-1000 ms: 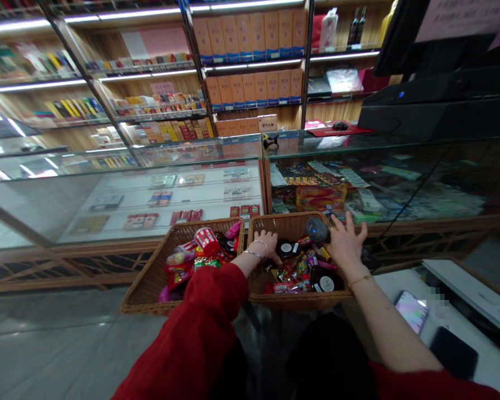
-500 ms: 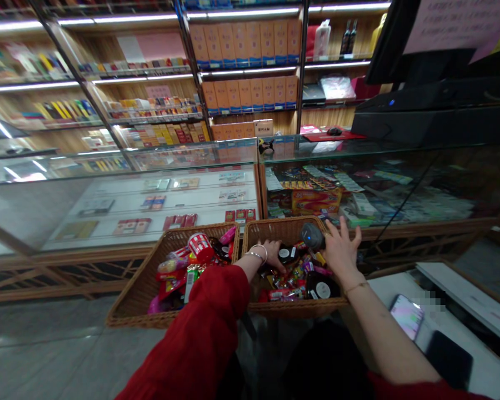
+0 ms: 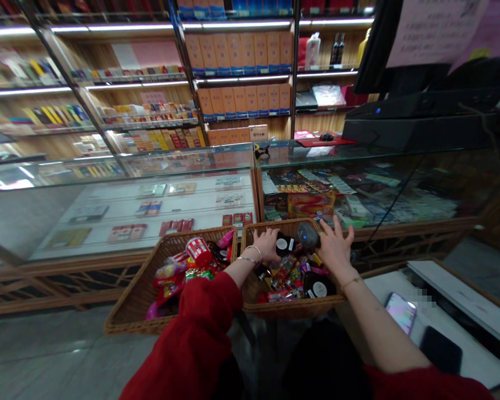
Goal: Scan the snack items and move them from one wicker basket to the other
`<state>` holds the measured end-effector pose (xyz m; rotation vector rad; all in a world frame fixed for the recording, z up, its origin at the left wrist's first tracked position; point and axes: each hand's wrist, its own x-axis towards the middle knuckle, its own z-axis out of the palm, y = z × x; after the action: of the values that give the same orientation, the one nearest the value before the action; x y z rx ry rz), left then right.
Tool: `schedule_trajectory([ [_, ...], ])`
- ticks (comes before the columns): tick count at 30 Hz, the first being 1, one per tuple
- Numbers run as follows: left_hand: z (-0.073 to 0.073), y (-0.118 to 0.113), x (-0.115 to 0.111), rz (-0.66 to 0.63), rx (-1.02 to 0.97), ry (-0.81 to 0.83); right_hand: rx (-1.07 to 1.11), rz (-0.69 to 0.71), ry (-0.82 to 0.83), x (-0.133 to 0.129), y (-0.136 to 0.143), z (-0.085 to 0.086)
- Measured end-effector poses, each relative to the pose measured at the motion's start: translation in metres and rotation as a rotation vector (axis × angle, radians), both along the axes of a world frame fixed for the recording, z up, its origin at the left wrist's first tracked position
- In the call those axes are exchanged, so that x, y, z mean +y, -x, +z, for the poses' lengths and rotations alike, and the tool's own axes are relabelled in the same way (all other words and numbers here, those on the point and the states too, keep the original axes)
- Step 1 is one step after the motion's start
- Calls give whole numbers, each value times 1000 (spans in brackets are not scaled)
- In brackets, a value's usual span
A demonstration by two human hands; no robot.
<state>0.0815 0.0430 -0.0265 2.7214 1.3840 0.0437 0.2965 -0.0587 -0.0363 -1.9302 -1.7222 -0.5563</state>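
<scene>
My left hand, with a bracelet on its wrist, is inside the right wicker basket. It grips the edge of a black packet with a round white label; its fingertips are partly hidden. At the basket's far right corner, my right hand is open, its fingers spread over the rim. A dark grey rounded device with a blue light, resembling a barcode scanner, lies against its thumb side. Below, several wrapped sweets and a second black packet fill the basket.
Left of it stands another wicker basket with snacks and a red-and-white striped cup. Behind both runs a glass display counter. At right, a phone and a dark flat object lie on a white surface.
My left hand and the black packet have moved slightly towards the basket's far side. My right hand keeps its place at the rim. The view has shifted a little.
</scene>
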Motion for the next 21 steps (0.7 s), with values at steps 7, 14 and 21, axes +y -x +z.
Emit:
schedule_trajectory([
  [7,27,24,-2,-40,-273,-191,16,57,-53,2,8,22],
  [14,42,49,-6,33,-330,-379,1,219,-75,4,36,38],
  [21,44,65,-12,111,-251,-436,8,284,-72,5,58,44],
])
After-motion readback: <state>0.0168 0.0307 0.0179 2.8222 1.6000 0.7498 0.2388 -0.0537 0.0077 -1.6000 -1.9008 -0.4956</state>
